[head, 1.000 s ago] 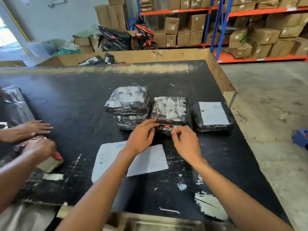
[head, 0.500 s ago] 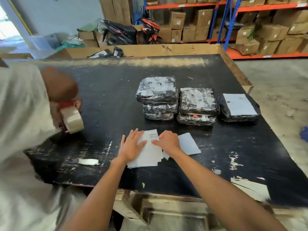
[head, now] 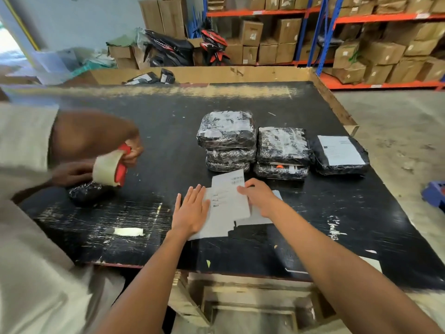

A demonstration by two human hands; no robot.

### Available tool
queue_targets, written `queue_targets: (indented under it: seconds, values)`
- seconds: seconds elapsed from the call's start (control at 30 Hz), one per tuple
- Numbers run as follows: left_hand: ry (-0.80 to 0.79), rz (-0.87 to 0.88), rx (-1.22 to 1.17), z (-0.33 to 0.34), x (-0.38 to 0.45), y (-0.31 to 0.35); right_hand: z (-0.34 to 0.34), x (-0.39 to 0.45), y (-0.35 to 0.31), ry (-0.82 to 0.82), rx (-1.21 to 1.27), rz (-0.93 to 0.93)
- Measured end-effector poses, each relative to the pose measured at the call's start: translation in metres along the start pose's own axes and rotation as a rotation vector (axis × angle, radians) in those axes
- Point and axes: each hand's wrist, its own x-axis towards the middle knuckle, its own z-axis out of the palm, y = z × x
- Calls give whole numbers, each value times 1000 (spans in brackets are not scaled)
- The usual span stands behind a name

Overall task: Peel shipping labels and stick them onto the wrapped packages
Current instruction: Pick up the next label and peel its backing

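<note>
Shipping labels mid-frame on black table, left hand flat and open on them, right hand pinching one label's edge, wrapped packages just above

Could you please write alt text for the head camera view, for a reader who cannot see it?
A person's left hand presses flat on label sheets on a black table while the right hand lifts one sheet's edge. Behind them sit wrapped packages, one labelled. At left, another person tapes a package.
</note>
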Motion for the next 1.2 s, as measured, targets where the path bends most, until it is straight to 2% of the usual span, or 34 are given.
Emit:
queue_targets:
  seconds: [0.13, 0.2, 0.27, 0.37, 0.43, 0.53, 0.63, 0.7, 0.93, 1.2]
  values:
    - [-20, -37, 111, -11, 11, 7, -34, -2, -1, -37, 158, -15]
    - [129, 15, 79, -21, 15, 24, -50, -8, -5, -58, 258, -53]
    - [241, 66, -282, -35, 11, 57, -66, -12, -6, -92, 317, -101]
    - [-8, -23, -1078, -55, 8, 107, -81, -21, -10, -131, 337, -122]
    - [-86, -65, -1299, -57, 12, 130, -91, -26, -13, -143, 328, -142]
    - [-91, -48, -1351, -58, 22, 154, -112, -31, -18, -97, 319, -214]
    - [-221, -51, -1424, -60, 25, 175, -133, -34, -29, -47, 276, -303]
    - [-242, -55, -1432, -60, 27, 186, -145, -37, -35, -31, 246, -343]
    - [109, -17, -1662, -64, 42, 205, -173, -42, -30, -42, 346, -347]
    - [216, -39, -1671, -54, 48, 215, -178, -42, -27, -89, 213, -392]
